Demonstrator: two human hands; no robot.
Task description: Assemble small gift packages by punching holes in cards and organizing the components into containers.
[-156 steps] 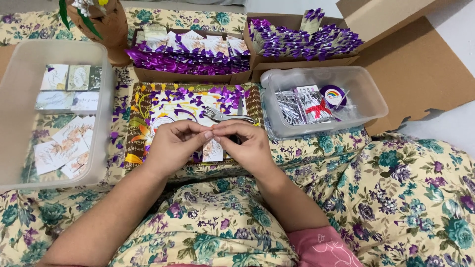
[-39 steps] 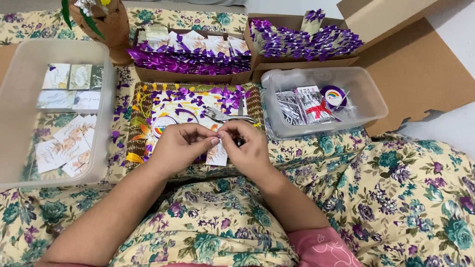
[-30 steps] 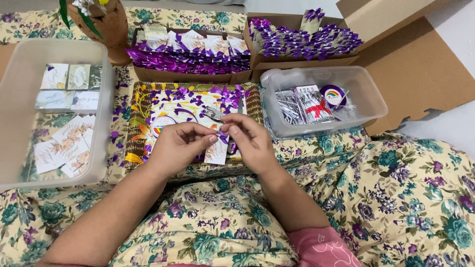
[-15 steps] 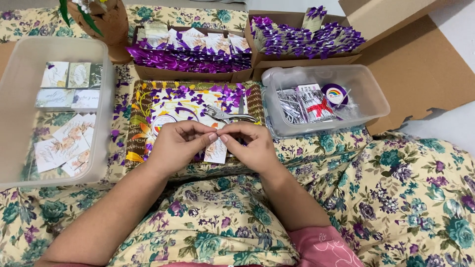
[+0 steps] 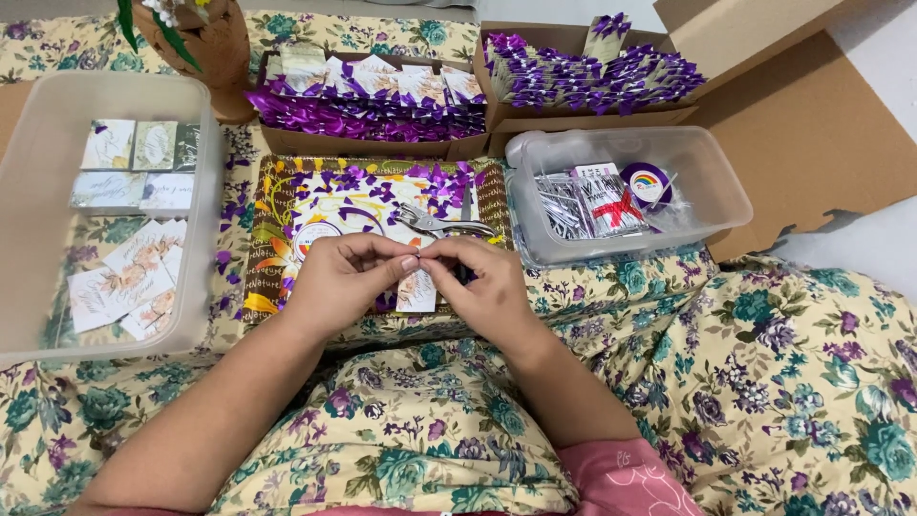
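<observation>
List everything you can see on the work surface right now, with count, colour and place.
small card: one, white, held between both hands
tray: one, multicoloured, centre, strewn with purple ribbon scraps
metal punch tool: one, silver, on tray
left tub: one, clear, holds loose white cards
right tub: one, clear, holds silver strips and ribbon spool
cardboard boxes: two, brown, far side, packed with purple-ribboned cards
floral cloth: yellow-green, underneath everything
left hand: pinching card's top
right hand: pinching card's top
</observation>
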